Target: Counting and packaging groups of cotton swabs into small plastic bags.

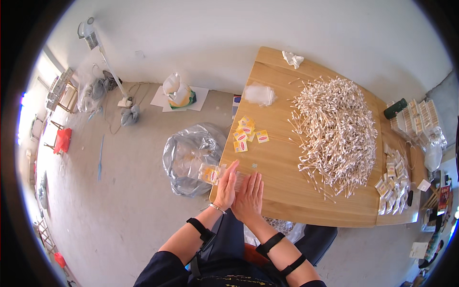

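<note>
At the table's near left corner, a clear plastic packet with a yellow card (208, 173) sticks out to the left of my left hand (225, 190). That hand stands on edge against the packet, its fingers straight and close together. A row of cotton swabs (242, 179) shows between my hands. My right hand (248, 195) lies over the near part of these swabs with its fingers stretched out flat. What lies beneath both palms is hidden. Just beyond my hands are several loose yellow cards (245, 128) and a stack of clear bags (259, 94).
A large heap of loose cotton swabs (337, 136) covers the right of the wooden table (275, 158). Filled packets (393, 178) lie at its right end, near stacked packs (418, 119). A big clear plastic bag (184, 150) stands on the floor beside the left table edge.
</note>
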Tool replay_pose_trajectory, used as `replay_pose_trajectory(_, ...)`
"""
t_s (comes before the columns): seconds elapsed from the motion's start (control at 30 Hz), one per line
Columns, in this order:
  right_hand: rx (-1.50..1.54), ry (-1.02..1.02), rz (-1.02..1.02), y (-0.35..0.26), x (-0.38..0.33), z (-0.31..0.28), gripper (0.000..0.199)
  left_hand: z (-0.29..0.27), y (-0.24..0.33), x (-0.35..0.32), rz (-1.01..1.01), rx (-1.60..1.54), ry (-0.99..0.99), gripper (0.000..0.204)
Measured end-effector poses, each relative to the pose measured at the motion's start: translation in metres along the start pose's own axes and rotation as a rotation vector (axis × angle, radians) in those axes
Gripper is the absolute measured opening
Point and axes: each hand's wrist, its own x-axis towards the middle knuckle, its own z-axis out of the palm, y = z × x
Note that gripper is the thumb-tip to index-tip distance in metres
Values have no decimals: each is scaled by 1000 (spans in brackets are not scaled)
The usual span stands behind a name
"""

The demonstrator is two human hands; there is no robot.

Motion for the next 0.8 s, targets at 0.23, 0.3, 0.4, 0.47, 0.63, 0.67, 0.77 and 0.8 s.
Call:
replay_pose_trajectory(0.23,2,-11,6,3,-3,5,74,5,-8,-14,104,-49,30,53)
replay_pose_trajectory(0.3,-6,-51,-2,3,-4,4,74,4,-9,-13,112,-38,39,54)
replay_pose_trajectory(0.4,51,-47,-40,4,-8,2,75,2,-5,-11,99,22,36,54)
replay_pose_trajectory(0.47,50,-34,-31,4,-8,2,75,1,-1,-11,101,-10,27,53)
replay_pose_trajectory(0.63,70,-24,30,-1,-1,2,76,-1,-1,-11,68,41,6,55)
replay_pose_trajectory(0.67,72,-22,40,-2,0,3,75,-1,-1,-11,62,22,26,55)
replay_pose_trajectory(0.77,57,-41,42,-5,2,3,74,-1,0,-4,87,20,63,52)
replay_pose_trajectory(0.8,40,-59,32,-6,3,3,74,-2,1,-3,86,19,63,52)
